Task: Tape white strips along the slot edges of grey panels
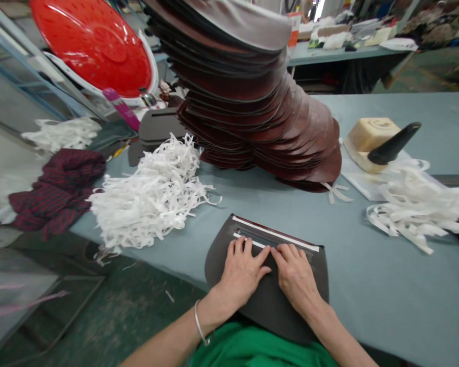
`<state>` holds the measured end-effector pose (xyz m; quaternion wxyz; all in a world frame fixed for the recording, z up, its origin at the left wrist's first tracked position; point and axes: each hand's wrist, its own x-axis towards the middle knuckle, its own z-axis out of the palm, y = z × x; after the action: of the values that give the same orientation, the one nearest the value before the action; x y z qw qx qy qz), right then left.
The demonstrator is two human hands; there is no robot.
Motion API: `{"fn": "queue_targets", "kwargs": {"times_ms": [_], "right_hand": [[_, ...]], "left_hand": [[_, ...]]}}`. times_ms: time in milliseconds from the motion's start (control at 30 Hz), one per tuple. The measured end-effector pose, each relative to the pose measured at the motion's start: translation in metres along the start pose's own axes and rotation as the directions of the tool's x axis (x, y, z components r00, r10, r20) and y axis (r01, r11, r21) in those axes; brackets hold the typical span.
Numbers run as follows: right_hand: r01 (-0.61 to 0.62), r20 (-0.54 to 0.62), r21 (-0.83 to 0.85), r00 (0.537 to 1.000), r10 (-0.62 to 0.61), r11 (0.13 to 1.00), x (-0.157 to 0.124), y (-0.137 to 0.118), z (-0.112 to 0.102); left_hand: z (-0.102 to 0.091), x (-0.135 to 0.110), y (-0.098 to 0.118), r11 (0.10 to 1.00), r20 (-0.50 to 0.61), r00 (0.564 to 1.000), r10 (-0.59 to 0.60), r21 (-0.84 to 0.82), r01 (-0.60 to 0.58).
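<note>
A dark rounded leather panel [222, 255] lies at the near edge of the grey-blue table, with two white tape strips [283, 236] along its top. My left hand [243, 272] rests flat on the panel, fingers stretched toward the lower strip. My right hand [296, 275] lies beside it, fingers pressed down on the same strip; the fingertips of both hands almost meet. Neither hand grips anything that I can make out.
A tall leaning stack of brown leather panels [252, 102] stands behind. Heaps of white peeled strips lie left [153, 196] and right [416, 204]. A cream block with a black tool [382, 140] sits at right. A red basket [95, 43] and dark red cloth [57, 191] are left.
</note>
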<state>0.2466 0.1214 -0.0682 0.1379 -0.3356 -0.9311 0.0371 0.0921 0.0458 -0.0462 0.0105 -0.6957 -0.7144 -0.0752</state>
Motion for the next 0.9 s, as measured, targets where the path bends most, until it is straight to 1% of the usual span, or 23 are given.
{"fn": "queue_targets", "kwargs": {"times_ms": [67, 100, 133, 167, 200, 233, 267, 300, 333, 367, 433, 500, 533, 567, 633, 700, 733, 800, 900], "right_hand": [[0.005, -0.007, 0.024, 1.000, -0.005, 1.000, 0.005, -0.001, 0.004], [-0.006, -0.013, 0.038, 1.000, 0.006, 0.999, 0.007, -0.001, 0.005], [-0.013, -0.018, 0.055, 1.000, 0.014, 0.998, 0.008, -0.001, 0.007], [-0.015, -0.023, 0.074, 1.000, 0.016, 0.997, 0.010, 0.000, 0.008], [-0.010, -0.030, 0.094, 0.999, 0.013, 0.995, 0.011, 0.000, 0.009], [-0.002, -0.042, 0.117, 0.999, 0.007, 0.993, 0.012, 0.000, 0.010], [0.008, -0.057, 0.140, 0.998, 0.000, 0.990, 0.013, 0.000, 0.011], [0.014, -0.076, 0.162, 0.997, -0.002, 0.987, 0.014, 0.000, 0.012], [0.018, -0.096, 0.179, 0.995, -0.001, 0.984, 0.015, 0.000, 0.013], [0.021, -0.117, 0.191, 0.993, 0.002, 0.981, 0.015, 0.001, 0.015], [0.029, -0.150, 0.202, 0.989, 0.002, 0.979, 0.014, 0.003, 0.017], [0.029, -0.176, 0.213, 0.984, 0.009, 0.977, 0.013, 0.007, 0.017], [0.021, -0.187, 0.223, 0.982, 0.022, 0.975, 0.013, 0.010, 0.017], [0.007, -0.193, 0.232, 0.980, 0.039, 0.973, 0.012, 0.013, 0.016], [-0.023, -0.197, 0.232, 0.978, 0.070, 0.972, 0.010, 0.017, 0.015], [-0.038, -0.189, 0.202, 0.979, 0.076, 0.979, 0.010, 0.018, 0.015], [-0.041, -0.184, 0.178, 0.980, 0.074, 0.983, 0.012, 0.017, 0.016], [-0.050, -0.178, 0.131, 0.981, 0.073, 0.990, 0.018, 0.009, 0.018], [-0.071, -0.153, 0.092, 0.985, 0.084, 0.993, 0.038, -0.011, 0.025]], "left_hand": [[-0.002, -0.001, -0.007, 0.998, -0.002, 1.000, 0.015, -0.054, -0.015], [-0.002, -0.001, -0.012, 0.997, -0.012, 1.000, -0.005, -0.082, 0.004], [-0.001, -0.001, -0.018, 0.993, -0.030, 0.998, -0.053, -0.105, 0.049], [0.001, 0.000, -0.025, 0.985, -0.053, 0.990, -0.130, -0.125, 0.123], [0.003, 0.001, -0.034, 0.966, -0.077, 0.971, -0.227, -0.143, 0.214], [0.004, 0.003, -0.043, 0.938, -0.094, 0.942, -0.322, -0.165, 0.304], [0.005, 0.005, -0.053, 0.905, -0.096, 0.912, -0.399, -0.202, 0.374], [0.005, 0.007, -0.062, 0.873, -0.072, 0.893, -0.444, -0.258, 0.413], [0.004, 0.010, -0.071, 0.839, -0.028, 0.886, -0.463, -0.336, 0.428], [0.001, 0.013, -0.079, 0.798, 0.020, 0.887, -0.461, -0.427, 0.424], [-0.008, 0.020, -0.092, 0.696, 0.093, 0.901, -0.424, -0.603, 0.390], [-0.017, 0.028, -0.100, 0.617, 0.108, 0.909, -0.403, -0.701, 0.357], [-0.019, 0.032, -0.103, 0.612, 0.088, 0.908, -0.410, -0.712, 0.345], [-0.019, 0.035, -0.104, 0.635, 0.049, 0.905, -0.422, -0.697, 0.333], [-0.013, 0.037, -0.104, 0.734, -0.068, 0.898, -0.434, -0.605, 0.309], [0.000, 0.034, -0.099, 0.830, -0.158, 0.906, -0.393, -0.485, 0.276], [0.007, 0.031, -0.096, 0.860, -0.171, 0.916, -0.362, -0.440, 0.258], [0.018, 0.023, -0.088, 0.889, -0.158, 0.933, -0.322, -0.391, 0.240], [0.025, 0.015, -0.080, 0.897, -0.167, 0.930, -0.329, -0.364, 0.252]]}}
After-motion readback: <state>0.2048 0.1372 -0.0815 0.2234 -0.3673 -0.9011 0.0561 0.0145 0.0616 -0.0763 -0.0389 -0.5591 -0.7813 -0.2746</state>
